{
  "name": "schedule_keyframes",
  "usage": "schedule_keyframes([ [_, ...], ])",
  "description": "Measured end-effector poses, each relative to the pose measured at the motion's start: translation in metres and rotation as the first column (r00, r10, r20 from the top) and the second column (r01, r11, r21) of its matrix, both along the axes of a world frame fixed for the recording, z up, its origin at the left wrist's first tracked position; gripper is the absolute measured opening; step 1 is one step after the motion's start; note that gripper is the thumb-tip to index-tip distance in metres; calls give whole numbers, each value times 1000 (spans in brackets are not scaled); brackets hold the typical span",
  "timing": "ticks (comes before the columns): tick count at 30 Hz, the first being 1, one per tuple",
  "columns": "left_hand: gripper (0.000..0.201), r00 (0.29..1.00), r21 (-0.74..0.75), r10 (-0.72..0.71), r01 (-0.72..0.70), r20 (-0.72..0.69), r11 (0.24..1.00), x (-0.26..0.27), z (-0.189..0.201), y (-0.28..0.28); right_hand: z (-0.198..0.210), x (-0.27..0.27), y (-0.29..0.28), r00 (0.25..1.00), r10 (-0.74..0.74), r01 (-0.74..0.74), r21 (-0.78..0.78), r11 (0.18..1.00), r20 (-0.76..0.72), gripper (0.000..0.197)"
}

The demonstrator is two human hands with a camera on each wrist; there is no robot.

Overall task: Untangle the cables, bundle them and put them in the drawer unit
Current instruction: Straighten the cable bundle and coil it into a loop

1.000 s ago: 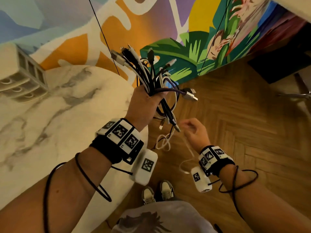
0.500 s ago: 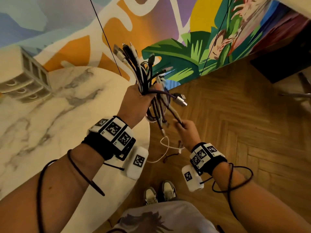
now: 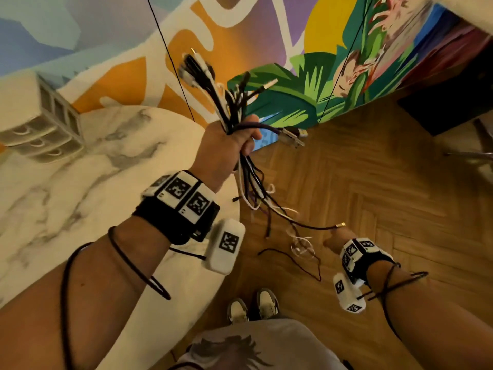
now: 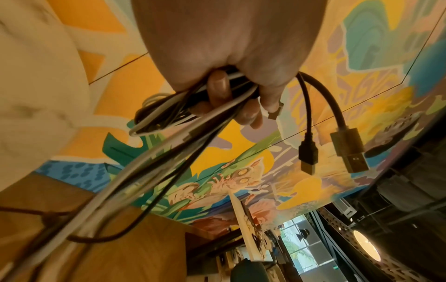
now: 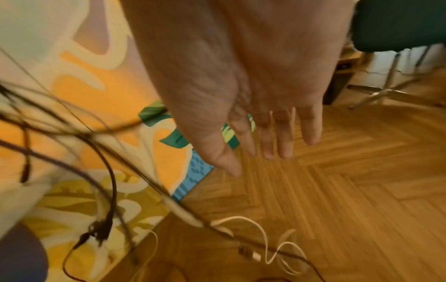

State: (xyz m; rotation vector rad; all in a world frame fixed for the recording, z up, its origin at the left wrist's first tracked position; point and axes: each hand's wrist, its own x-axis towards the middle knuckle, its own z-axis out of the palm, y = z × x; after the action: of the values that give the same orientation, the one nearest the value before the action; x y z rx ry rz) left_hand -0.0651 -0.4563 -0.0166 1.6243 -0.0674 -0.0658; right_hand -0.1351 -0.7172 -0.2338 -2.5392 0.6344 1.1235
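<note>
My left hand (image 3: 229, 145) is raised beside the table edge and grips a bundle of black and white cables (image 3: 213, 86) in its fist; plug ends fan out above it and loose tails (image 3: 266, 204) dangle below. In the left wrist view the fingers (image 4: 218, 89) curl round the cables (image 4: 169, 118), and two USB plugs (image 4: 350, 152) hang to the right. My right hand (image 3: 334, 239) is low over the floor, below the tails. The right wrist view shows its fingers (image 5: 265, 137) straight and spread, holding nothing, with blurred cable tails (image 5: 108, 181) swinging to its left.
A white drawer unit (image 3: 40, 121) stands at the far left of the round marble table (image 3: 80, 196). A painted mural wall (image 3: 320, 62) lies behind, herringbone wood floor (image 3: 373, 182) to the right. A chair's metal legs (image 3: 469, 153) are at the right edge. My shoes (image 3: 253, 308) are below.
My right hand let go of the cable ends and dropped down and to the right, fingers now spread. My left hand lifted the bundle higher; the tails swing loose.
</note>
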Motion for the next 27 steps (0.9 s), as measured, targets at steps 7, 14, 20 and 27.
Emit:
schedule_keyframes([
  [7, 35, 991, 42, -73, 78, -108, 996, -11, -28, -23, 106, 29, 76, 844, -229, -214, 696, 685, 484, 51],
  [14, 38, 982, 173, -55, 87, -181, 981, -11, -25, -17, 140, 42, 128, 787, -280, -408, 804, 433, 550, 23],
  [20, 23, 976, 179, -9, 49, -216, 983, -14, -29, -6, 117, 37, 131, 673, -236, -465, 650, 601, 700, 16],
  [27, 51, 971, 349, 224, -183, -81, 919, 2, -13, 23, 93, 46, 84, 595, -477, -29, 611, 791, 647, 46],
])
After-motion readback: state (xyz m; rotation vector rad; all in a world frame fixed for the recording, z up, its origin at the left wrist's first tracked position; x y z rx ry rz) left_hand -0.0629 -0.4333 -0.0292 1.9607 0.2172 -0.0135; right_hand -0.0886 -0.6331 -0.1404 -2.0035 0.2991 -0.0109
